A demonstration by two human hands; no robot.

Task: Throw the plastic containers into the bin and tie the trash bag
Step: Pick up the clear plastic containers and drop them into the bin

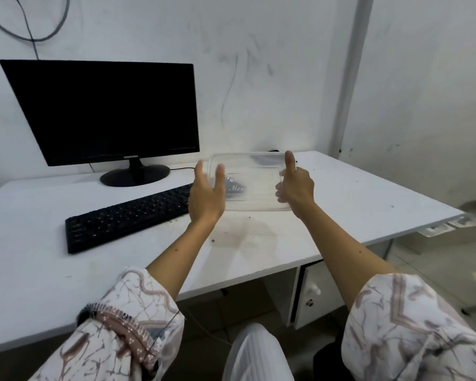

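A clear plastic container (254, 178), square with rounded corners and a printed label, is held tilted above the white desk (341, 204). My right hand (296, 185) grips its right edge, thumb up on the near face and fingers curled behind it. My left hand (206, 192) is at its left edge with fingers straight and spread; whether it touches the container is unclear. No bin or trash bag is in view.
A black monitor (107, 111) stands at the back left with a black keyboard (127, 217) in front of it, just left of my left hand. The desk's right edge drops to the floor. A drawer unit (311, 292) sits under the desk.
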